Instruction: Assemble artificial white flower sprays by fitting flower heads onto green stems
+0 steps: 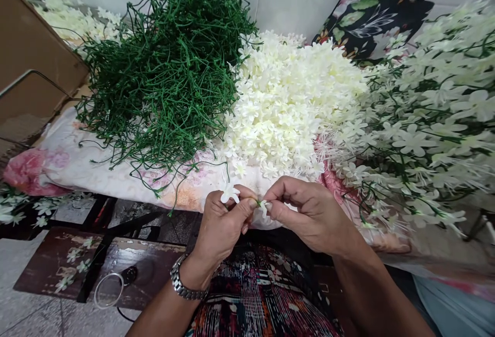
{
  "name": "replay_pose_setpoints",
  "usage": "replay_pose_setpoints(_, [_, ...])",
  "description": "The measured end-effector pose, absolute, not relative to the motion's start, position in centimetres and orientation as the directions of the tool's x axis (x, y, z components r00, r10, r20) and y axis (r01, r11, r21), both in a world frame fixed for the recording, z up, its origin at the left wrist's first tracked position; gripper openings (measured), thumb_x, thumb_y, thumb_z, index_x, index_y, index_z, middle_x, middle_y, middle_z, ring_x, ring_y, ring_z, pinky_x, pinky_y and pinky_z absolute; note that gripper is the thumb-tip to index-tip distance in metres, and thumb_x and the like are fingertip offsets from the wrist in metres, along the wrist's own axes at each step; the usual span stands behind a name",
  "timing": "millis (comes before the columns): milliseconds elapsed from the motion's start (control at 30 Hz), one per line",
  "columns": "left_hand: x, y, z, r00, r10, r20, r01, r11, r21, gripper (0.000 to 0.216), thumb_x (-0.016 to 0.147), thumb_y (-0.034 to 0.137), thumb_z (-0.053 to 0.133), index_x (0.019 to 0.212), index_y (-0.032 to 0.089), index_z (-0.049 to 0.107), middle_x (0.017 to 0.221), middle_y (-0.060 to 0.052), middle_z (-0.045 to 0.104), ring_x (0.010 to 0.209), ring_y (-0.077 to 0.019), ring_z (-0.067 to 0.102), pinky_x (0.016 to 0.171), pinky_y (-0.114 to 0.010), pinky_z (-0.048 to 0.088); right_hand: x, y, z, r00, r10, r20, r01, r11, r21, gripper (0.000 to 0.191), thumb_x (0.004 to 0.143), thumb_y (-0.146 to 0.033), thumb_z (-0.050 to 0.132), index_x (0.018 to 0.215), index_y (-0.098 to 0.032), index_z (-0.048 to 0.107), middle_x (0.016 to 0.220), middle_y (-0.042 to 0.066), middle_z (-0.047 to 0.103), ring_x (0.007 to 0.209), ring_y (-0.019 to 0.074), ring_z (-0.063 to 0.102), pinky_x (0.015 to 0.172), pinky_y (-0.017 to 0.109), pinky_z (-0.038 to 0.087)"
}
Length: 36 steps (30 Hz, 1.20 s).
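Note:
My left hand (226, 221) pinches a green artificial flower stem (259, 202) between thumb and forefinger. Another end of what looks like the same stem carries an open white flower (230, 193) over the left knuckles. With thumb and forefinger closed, my right hand (315, 215) grips a small white artificial flower (264, 208) right at the stem's tip. Both sets of fingertips nearly meet, partly hiding the joint. Behind my hands lie a heap of loose white blossoms (286, 105) and, to its left, a tangled pile of green stems (166, 74).
Assembled white flower sprays (421, 135) crowd the right side. A floral cloth (93, 159) covers the work surface. At the left stands a cardboard box (34, 53); a dark floral bag (375, 25) leans on the tiled wall. Below left, a brown bench (143, 270) bears a clear ring-shaped object.

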State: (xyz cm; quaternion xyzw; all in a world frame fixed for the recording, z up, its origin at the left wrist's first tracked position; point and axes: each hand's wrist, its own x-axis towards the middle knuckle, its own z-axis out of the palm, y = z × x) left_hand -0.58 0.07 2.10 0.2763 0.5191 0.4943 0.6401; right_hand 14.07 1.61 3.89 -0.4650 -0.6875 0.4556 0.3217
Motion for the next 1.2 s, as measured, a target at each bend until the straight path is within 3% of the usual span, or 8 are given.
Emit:
replay_pose_setpoints(267, [-0.7, 0.1, 1.9, 0.003, 0.927, -0.376, -0.312, 0.358, 0.88, 0.019, 0.057, 0.026, 0.068, 0.046, 0.014, 0.058, 0.035, 0.005, 0.045, 0.032, -0.0041, 0.034, 0.033, -0.017, 0.027, 14.3, 2.3, 3.9, -0.401, 0.904, -0.146, 0.296, -0.023, -0.955, 0.007, 0.07, -0.018, 0.051, 0.065, -0.016, 0.054, 0.053, -0.006, 0.044, 0.048, 0.0045, 0.036, 0.044, 0.016, 0.029])
replay_pose_setpoints(567, [-0.4, 0.2, 1.7, -0.022, 0.944, -0.328, -0.265, 0.311, 0.913, 0.017, 0.059, 0.023, 0.064, 0.046, 0.015, 0.056, 0.034, 0.006, 0.042, 0.031, -0.0053, 0.033, 0.032, -0.018, 0.027, 14.2, 2.3, 3.7, -0.397, 0.91, -0.118, 0.294, 0.004, -0.956, 0.009, 0.073, -0.02, 0.051, 0.066, -0.016, 0.053, 0.055, -0.006, 0.044, 0.05, 0.005, 0.036, 0.046, 0.017, 0.03])
replay_pose_setpoints(967, [-0.4, 0.4, 1.5, 0.005, 0.962, -0.275, -0.257, 0.267, 0.929, 0.02, 0.063, 0.02, 0.06, 0.044, 0.016, 0.053, 0.033, 0.006, 0.04, 0.031, -0.0056, 0.033, 0.033, -0.019, 0.029, 13.9, 2.5, 3.0, -0.409, 0.898, -0.159, 0.161, -0.1, -0.982, 0.011, 0.074, -0.026, 0.055, 0.068, -0.016, 0.052, 0.058, -0.004, 0.051, 0.052, 0.0068, 0.046, 0.05, 0.019, 0.037])
replay_pose_setpoints(1200, [-0.5, 0.5, 1.2, 0.016, 0.967, -0.255, -0.272, 0.25, 0.929, 0.023, 0.064, 0.018, 0.06, 0.043, 0.016, 0.051, 0.034, 0.005, 0.043, 0.031, -0.0057, 0.035, 0.032, -0.018, 0.031, 13.9, 2.7, 2.7, -0.416, 0.894, -0.167, 0.167, -0.106, -0.98, 0.012, 0.073, -0.027, 0.056, 0.068, -0.017, 0.052, 0.057, -0.003, 0.052, 0.05, 0.0076, 0.046, 0.048, 0.02, 0.036])
